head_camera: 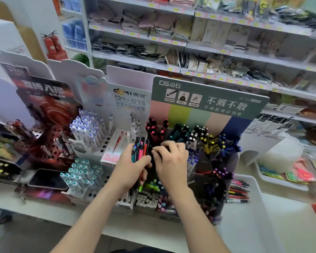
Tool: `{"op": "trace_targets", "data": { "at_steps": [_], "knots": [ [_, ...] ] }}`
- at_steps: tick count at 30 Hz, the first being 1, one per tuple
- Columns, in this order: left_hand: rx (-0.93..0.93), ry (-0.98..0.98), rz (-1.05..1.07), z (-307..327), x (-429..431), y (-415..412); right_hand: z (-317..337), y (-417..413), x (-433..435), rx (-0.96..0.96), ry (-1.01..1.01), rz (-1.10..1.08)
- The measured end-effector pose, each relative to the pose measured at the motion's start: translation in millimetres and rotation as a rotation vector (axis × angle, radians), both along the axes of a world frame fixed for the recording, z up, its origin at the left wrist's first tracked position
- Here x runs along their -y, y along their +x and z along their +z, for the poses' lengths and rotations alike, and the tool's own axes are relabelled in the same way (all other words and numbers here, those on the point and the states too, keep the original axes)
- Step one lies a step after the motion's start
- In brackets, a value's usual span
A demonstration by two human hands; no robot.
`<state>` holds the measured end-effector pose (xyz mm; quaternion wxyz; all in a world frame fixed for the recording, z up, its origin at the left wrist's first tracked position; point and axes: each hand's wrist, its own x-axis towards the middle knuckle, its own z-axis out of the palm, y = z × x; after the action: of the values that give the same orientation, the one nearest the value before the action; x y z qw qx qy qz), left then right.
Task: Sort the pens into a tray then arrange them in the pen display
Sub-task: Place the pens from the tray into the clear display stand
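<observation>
On the white bench [7, 199], at the far left, a red perforated stand [44, 128] is seen, and a dark phone [47, 178] is laid flat in front of it. Just to its right, a white holed stand [102, 143] is filled with purple-capped pens [86, 128] at the back and teal-capped pens [78, 177] at the front, all upright in their holes. A pink-and-white pen box [115, 147] is propped beside them.

In the middle, a bundle of pens [140, 150] in black, blue, pink and red is held upright by the left grip [130, 170], with fingers and thumb wrapped around it. The right grip [170, 161] is placed just beside it, with fingers curled over dark pens; whether a pen is pinched cannot be told.

Behind both, the pen display [208, 99] is stood under a green header board. Its compartments are stocked in colour groups: pink-capped pens [155, 128], then teal, white, yellow-capped pens [210, 143] and blue.

At the right, a white tray [252, 181] is set touching the display, and several loose pens [238, 192] are laid flat in its far end.
</observation>
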<state>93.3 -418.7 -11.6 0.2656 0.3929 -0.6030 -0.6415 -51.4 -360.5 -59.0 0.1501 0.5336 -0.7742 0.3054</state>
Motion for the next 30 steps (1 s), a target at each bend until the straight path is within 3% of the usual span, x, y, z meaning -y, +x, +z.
{"op": "trace_targets", "data": {
  "at_steps": [3, 7, 12, 17, 21, 25, 28, 30],
  "knots": [
    [-0.031, 0.049, -0.029, -1, -1, 4, 10, 12, -7, 0.265, -0.065, -0.002],
    [-0.046, 0.09, -0.154, 2, -2, 7, 40, 27, -16, 1.039, -0.094, 0.162],
    [-0.08, 0.108, -0.248, 1, -5, 3, 50, 23, -29, 1.238, -0.186, 0.156],
    [-0.176, 0.22, -0.289, 5, -15, -8, 50, 13, -40, 1.562, -0.307, 0.138],
    [-0.186, 0.257, -0.269, 1, -16, -14, 44, 0, -42, 1.456, -0.385, 0.036],
    [-0.151, 0.191, -0.217, -1, -20, -20, 49, -6, -47, 1.448, -0.335, 0.133],
    [-0.134, 0.173, -0.161, -1, -22, -26, 53, -12, -52, 1.234, -0.323, 0.133],
    [-0.125, 0.168, -0.089, -1, -20, -28, 60, -17, -51, 1.061, -0.523, 0.024]
  ]
}}
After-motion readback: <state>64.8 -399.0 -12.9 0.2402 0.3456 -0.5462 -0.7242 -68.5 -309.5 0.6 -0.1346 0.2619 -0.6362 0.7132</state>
